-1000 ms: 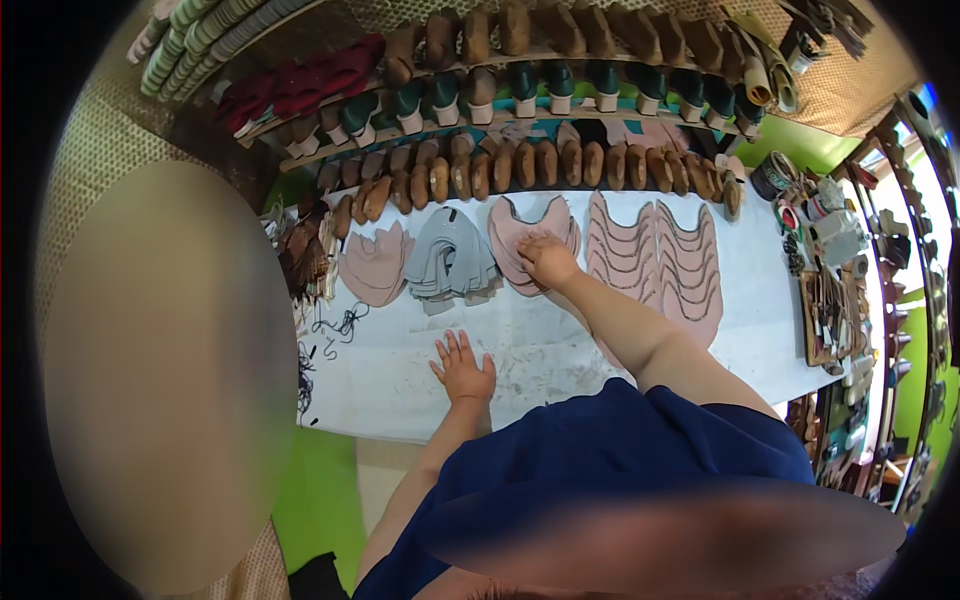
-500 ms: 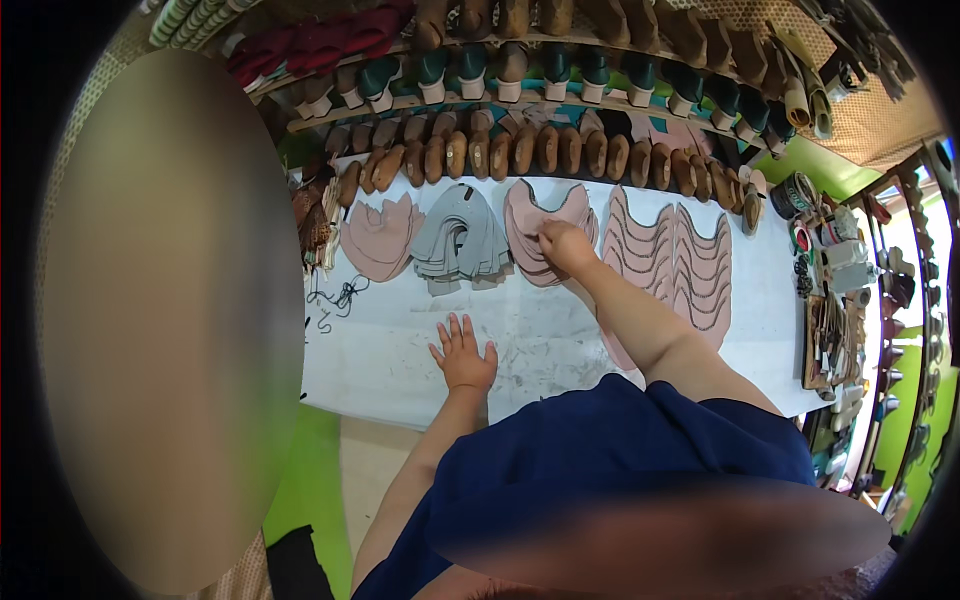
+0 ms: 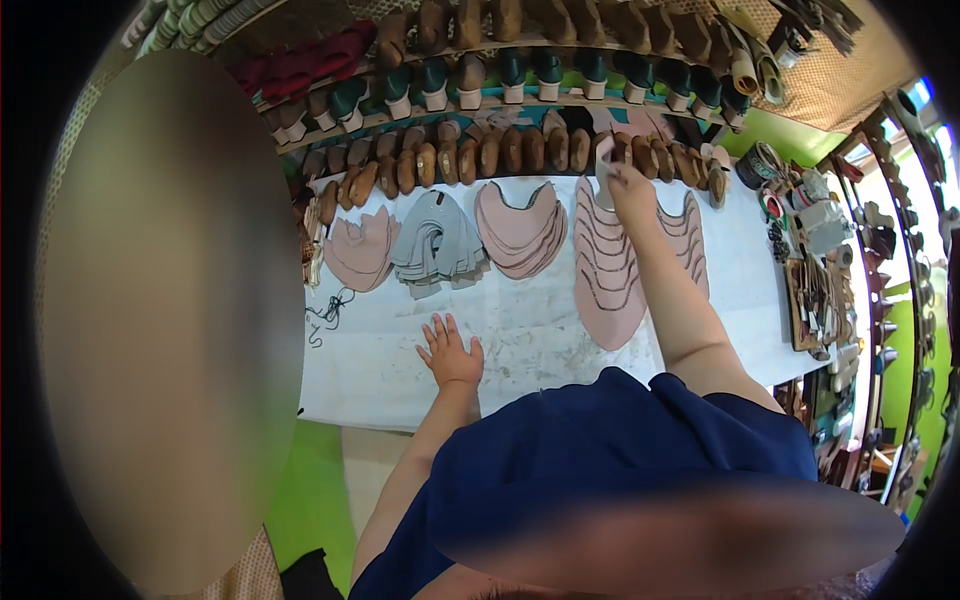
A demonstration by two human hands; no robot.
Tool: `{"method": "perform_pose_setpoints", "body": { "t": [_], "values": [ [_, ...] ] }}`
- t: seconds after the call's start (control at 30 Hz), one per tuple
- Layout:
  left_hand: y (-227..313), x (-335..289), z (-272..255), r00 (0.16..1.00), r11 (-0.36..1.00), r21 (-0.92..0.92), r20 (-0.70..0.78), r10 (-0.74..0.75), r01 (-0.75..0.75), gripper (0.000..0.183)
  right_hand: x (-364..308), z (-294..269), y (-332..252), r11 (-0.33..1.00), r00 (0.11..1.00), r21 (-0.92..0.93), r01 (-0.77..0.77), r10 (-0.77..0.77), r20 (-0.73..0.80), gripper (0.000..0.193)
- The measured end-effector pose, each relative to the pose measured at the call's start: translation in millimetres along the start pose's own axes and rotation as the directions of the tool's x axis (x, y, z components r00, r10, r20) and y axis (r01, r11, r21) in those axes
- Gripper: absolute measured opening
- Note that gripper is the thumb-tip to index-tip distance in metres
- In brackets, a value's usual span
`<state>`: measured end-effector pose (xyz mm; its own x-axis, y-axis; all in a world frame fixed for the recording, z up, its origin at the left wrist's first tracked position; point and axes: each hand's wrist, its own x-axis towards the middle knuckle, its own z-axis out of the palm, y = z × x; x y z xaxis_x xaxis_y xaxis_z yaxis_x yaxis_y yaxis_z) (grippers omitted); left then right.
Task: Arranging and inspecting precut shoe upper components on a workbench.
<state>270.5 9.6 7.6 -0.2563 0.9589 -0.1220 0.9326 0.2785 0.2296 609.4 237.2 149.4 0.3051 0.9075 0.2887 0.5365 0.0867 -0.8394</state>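
1. Head view, looking down on a white surface [image 3: 540, 350], stained grey in the middle, with stacks of cut shoe-upper pieces fanned along its far half.
2. No packages or signs can be told apart. Labels, if any, are too small to see. At the right end lie a dark roll of tape [image 3: 757, 163] and a wooden tray of small tools [image 3: 815, 300].
3. Right hand [image 3: 628, 185] reaches to the far edge, its grip closed on a pale pink cut piece [image 3: 604, 180], pinched and lifted just above the long pink stack [image 3: 607, 285].
4. The held piece is flat, pale, narrow as seen here, standing roughly upright in the fingers; its outline is partly hidden by the hand.
5. Left hand [image 3: 450, 352] lies flat on the bare surface, fingers spread, grip open, holding nothing.
6. Other stacks, left to right: a pink stack [image 3: 360, 250], a grey stack [image 3: 436, 243], a dusty-rose stack [image 3: 522, 228]. A tangle of dark cord [image 3: 325, 313] lies near the left edge.
7. Behind the stacks, rows of brown shoe lasts [image 3: 480, 155]; on the shelf above, lasts with teal and cream bases [image 3: 470, 85].
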Motion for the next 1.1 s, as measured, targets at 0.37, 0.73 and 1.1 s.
{"method": "perform_pose_setpoints", "body": {
  "t": [0.37, 0.73, 1.1],
  "values": [
    [2, -1, -3, 1.0, 1.0, 0.008, -0.015, 0.001, -0.001, 0.078, -214, -68, 103, 0.724, 0.703, -0.248, 0.643, -0.43, 0.566, 0.024],
    [3, -2, -1, 1.0, 1.0, 0.018, -0.013, 0.0, 0.0, 0.076, -255, -78, 119, 0.705, 0.644, -0.226, 0.672, -0.407, 0.647, 0.02],
    [-2, -1, -2, 1.0, 1.0, -0.02, -0.023, 0.009, -0.01, 0.079, -206, -48, 68, 0.724, 0.516, -0.334, 0.604, -0.036, 0.856, 0.029]
  ]
}}
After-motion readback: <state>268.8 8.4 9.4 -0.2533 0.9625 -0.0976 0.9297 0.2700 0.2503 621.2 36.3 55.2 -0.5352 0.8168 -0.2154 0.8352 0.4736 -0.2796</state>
